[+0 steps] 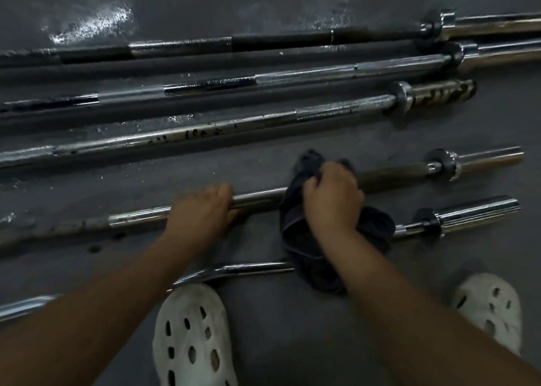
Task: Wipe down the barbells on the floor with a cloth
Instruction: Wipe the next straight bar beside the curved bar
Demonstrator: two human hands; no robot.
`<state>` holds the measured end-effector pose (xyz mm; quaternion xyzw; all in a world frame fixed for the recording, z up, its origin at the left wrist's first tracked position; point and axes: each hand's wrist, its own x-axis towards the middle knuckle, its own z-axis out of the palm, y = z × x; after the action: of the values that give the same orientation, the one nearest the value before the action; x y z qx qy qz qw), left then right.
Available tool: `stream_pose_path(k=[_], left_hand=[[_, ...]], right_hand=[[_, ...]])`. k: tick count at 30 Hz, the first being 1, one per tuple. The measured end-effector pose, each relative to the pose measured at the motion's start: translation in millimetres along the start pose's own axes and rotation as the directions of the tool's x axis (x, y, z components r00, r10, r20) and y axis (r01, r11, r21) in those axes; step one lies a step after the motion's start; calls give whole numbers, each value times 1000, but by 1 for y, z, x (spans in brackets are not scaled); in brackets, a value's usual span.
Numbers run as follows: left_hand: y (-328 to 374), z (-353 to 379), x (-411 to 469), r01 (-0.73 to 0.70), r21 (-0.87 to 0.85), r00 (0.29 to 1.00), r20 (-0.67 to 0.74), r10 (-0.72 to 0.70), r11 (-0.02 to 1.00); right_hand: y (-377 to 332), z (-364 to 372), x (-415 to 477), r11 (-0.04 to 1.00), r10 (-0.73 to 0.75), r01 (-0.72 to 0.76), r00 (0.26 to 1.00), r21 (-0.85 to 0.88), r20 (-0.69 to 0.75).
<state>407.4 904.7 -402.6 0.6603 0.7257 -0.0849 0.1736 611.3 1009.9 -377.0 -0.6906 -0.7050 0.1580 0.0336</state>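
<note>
Dim indoor view, soft overall, mild motion blur.
White glare patch on the floor (96, 24) upper left; bright streaks along the chrome barbells (480, 210); soft shadows under them; wide-angle bowing toward edges; shoes (193, 336) at bottom soft.

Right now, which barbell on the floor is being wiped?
The straight barbell just beyond the bent barbell: the left hand grips it bare and the right hand holds the cloth on it.

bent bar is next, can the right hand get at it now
Probably yes: the right hand, gripping the cloth, sits just beyond the bent bar, with only the cloth's tail draped across it.
</note>
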Motion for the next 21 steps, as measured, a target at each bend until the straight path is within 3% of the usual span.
stream_pose_path(k=[2,3,4,5,6,8,10,12,14,16,18,20,21], left_hand=[[-11,-20,19,-36,-255,960,261,104,966],[-15,-33,31,-18,-405,896,400,195,914],[-18,-43,39,26,-477,846,479,235,879],[-19,-47,43,22,-442,842,492,222,897],[-19,-45,40,12,-340,884,443,149,940],[-10,-24,18,1,-95,994,113,10,995],[7,-6,-3,4,-30,996,-87,-6,1000],[8,-14,10,49,-76,995,96,-42,996],[0,-27,36,95,-204,904,428,1,974],[-7,-35,55,150,-280,822,569,38,948],[-12,-30,50,160,-257,893,448,-29,953],[-5,-12,19,128,-123,987,116,-114,984],[0,-8,8,97,-67,995,-18,-98,993]], right_hand=[[-43,19,-35,967,-253,253,963,19,93],[-53,25,-53,902,-429,431,891,23,149],[-49,25,-57,837,-539,547,823,6,180],[-35,20,-45,810,-577,587,797,0,178],[-14,14,-27,830,-551,558,821,-5,150],[29,3,3,942,-320,326,944,-78,87],[40,0,3,986,-136,140,990,-92,43],[4,8,-22,983,-140,146,988,-112,58],[-29,19,-48,925,-350,364,928,-109,128],[-25,12,-43,831,-512,542,833,-124,210],[6,-1,-7,857,-462,494,862,-145,208],[36,-11,15,944,-262,281,957,-173,127],[42,-11,15,969,-172,185,981,-161,86]])
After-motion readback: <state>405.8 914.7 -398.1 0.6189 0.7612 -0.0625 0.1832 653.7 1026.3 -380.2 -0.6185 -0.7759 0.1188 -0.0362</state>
